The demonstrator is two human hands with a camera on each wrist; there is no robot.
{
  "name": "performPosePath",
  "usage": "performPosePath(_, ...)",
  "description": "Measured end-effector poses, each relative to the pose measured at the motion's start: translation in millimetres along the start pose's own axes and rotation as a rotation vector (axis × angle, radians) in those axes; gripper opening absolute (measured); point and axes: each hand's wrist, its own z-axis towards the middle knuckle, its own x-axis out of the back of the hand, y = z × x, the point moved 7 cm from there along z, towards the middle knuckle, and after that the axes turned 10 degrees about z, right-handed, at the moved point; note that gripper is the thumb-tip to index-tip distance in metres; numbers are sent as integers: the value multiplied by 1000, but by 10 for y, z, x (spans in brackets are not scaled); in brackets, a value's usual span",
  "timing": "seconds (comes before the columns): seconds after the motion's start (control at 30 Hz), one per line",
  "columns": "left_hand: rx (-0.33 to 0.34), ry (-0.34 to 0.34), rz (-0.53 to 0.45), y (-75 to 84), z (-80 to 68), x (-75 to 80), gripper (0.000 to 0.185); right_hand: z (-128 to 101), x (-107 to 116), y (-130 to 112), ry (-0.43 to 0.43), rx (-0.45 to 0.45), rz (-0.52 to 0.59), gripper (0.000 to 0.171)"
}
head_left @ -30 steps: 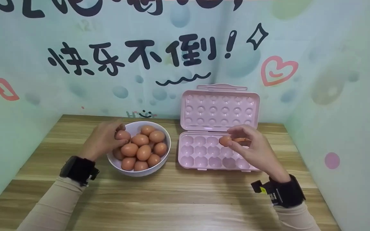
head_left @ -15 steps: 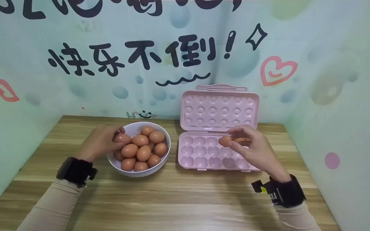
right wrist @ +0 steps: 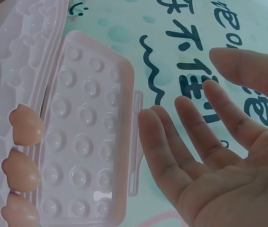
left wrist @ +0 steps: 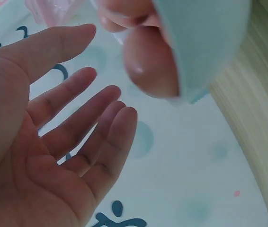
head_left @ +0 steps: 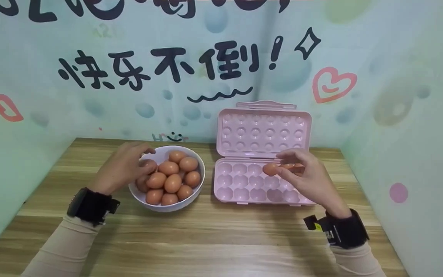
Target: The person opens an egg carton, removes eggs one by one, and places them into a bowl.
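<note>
A white bowl (head_left: 164, 209) heaped with brown eggs (head_left: 172, 183) stands left of centre. Over its left rim hovers my left hand (head_left: 119, 167), hiding part of the eggs there. The left wrist view shows that hand's fingers spread and holding nothing, apart from an egg (left wrist: 150, 61) at the bowl's edge. To the right lies an opened pink egg carton (head_left: 227, 198). Three eggs (right wrist: 27, 125) sit in its cups along the hinge side, partly hidden in the head view. My right hand (head_left: 313, 179) hangs above the carton's right part, its fingers loosely bent with nothing in them.
The carton's lid (head_left: 263, 127) stands upright against the printed backdrop (head_left: 148, 30), which also closes off both sides. Both vessels rest on a wooden table (head_left: 214, 238). A strap with a black device (head_left: 90, 206) sits on each wrist.
My left hand has loosened from the egg at the bowl's left side and its fingers have straightened. My right hand has shifted very slightly to the right.
</note>
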Motion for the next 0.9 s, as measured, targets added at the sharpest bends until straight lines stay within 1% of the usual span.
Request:
performPosePath(0.1, -24, 35, -8, 148, 22, 32, 32, 15, 34, 19, 6, 1, -33, 31)
performPosePath(0.23, -89, 101, -7, 384, 52, 71, 32, 69, 87, 40, -2, 11, -107, 35)
performPosePath(0.33, -130, 153, -7, 547, 58, 90, 33, 143, 108, 40, -31, 53, -193, 37)
performPosePath(0.5, -164, 207, -36, 776, 109, 67, 32, 278, 108, 64, -94, 123, -328, 40)
performPosePath(0.57, -181, 221, -54, 865, 135, 45, 32, 326, 85, 88, -128, 128, -363, 41)
performPosePath(0.73, -255, 251, -98, 1092, 180, -40, 36, 432, -29, 174, -235, 116, -428, 45)
performPosePath(0.8, -282, 253, -111, 1185, 190, -88, 38, 470, -77, 214, -270, 111, -444, 47)
performPosePath(0.9, -296, 239, -125, 1313, 193, -174, 40, 517, -138, 276, -301, 100, -456, 47)
